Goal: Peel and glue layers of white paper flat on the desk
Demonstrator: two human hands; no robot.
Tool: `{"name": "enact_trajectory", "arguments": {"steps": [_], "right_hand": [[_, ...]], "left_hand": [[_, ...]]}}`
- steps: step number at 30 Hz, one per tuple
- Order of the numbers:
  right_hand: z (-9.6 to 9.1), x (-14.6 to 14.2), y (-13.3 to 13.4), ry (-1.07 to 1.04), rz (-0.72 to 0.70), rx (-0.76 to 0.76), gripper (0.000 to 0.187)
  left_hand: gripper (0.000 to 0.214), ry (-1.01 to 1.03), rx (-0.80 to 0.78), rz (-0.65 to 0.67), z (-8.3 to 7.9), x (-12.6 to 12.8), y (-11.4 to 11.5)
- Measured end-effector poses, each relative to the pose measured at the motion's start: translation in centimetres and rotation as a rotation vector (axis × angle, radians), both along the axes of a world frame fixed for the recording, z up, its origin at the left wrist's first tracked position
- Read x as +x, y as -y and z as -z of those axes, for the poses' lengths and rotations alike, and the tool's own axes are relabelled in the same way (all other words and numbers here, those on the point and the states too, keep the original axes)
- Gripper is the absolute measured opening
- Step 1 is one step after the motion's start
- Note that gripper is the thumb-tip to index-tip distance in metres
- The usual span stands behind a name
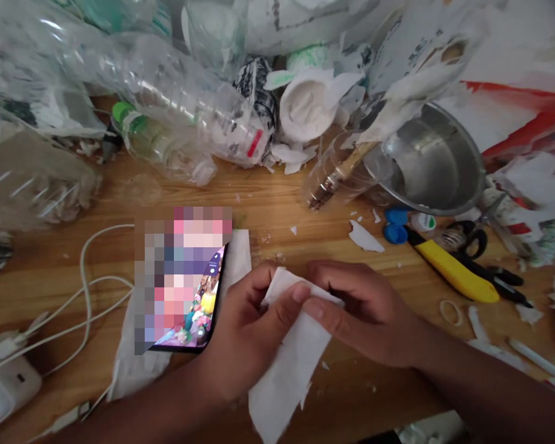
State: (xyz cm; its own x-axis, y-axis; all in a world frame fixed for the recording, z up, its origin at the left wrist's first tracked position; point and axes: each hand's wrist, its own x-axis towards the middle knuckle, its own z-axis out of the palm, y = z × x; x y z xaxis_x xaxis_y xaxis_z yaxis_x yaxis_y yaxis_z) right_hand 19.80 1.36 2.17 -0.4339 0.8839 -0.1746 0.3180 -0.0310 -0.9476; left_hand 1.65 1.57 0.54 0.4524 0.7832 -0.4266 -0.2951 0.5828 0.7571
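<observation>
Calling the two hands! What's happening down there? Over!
Left hand and right hand: both pinching white paper, thumbs on top. Paper's lower end loose. Phone close beside left hand, not covering the paper. Over.

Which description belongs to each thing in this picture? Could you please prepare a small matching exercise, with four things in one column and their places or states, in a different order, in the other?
Things:
1. white paper
2. phone
3. bowl
4. small pale ring

Places or states:
A. silver-coloured, at the back right of the table
B. lying to the right of the right hand
C. held between the fingers of both hands
D. to the left of the left hand, with its screen lit

Pairs: 1-C, 2-D, 3-A, 4-B
</observation>
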Motion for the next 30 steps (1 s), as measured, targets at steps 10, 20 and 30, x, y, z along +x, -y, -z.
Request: {"name": "enact_trajectory", "arguments": {"steps": [10,20,30], "right_hand": [[1.6,-0.3,-0.3,-0.296,-0.103,0.119,0.029],[2.0,0.1,0.1,-0.074,0.144,0.361,0.015],[2.2,-0.2,-0.5,-0.023,0.160,0.463,0.011]], "left_hand": [[0.030,0.055,0.094,0.107,0.1,-0.7,0.2],[0.025,0.009,0.205,0.061,0.0,-0.5,0.3],[0.024,-0.102,0.391,0.089,-0.2,-0.6,0.1]]}}
